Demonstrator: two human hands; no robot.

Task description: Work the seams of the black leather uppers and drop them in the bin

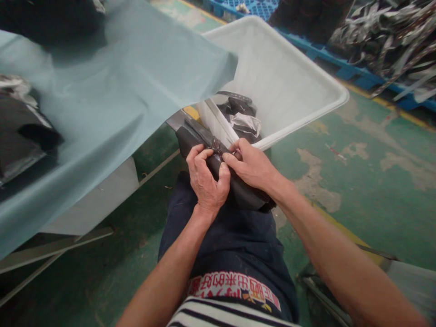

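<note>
Bare hands, both on one black piece [252, 195], held over the lap, just on the wearer's side of the white bin [293, 77], close to its near corner; contact with the rim can't be told. Left hand [207, 181] clamped on the piece, fingertips over its top, thumb on the wearer's side. Right hand [254, 165] also clamped, thumb and forefinger pinched on it, nearer the bin's near corner than the left. Tips nearly meet at a small dark fitting or fold, too blurred to name.

Step looks like fine fingertip work at that one spot. To do it well: left grip anchors the body, right grip does the small moves; pinch close to the spot so the soft-looking material doesn't buckle. Square the piece first, since its far end sticks out under the edge of the blue-covered table [129, 77], left of the bin, and could catch there. Elbows low, piece braced on the thighs, clear of the bin's rim. Don't yank: the material may crease. Loose black and silvery scraps [245, 125] lie inside the bin; don't mix them in.
</note>
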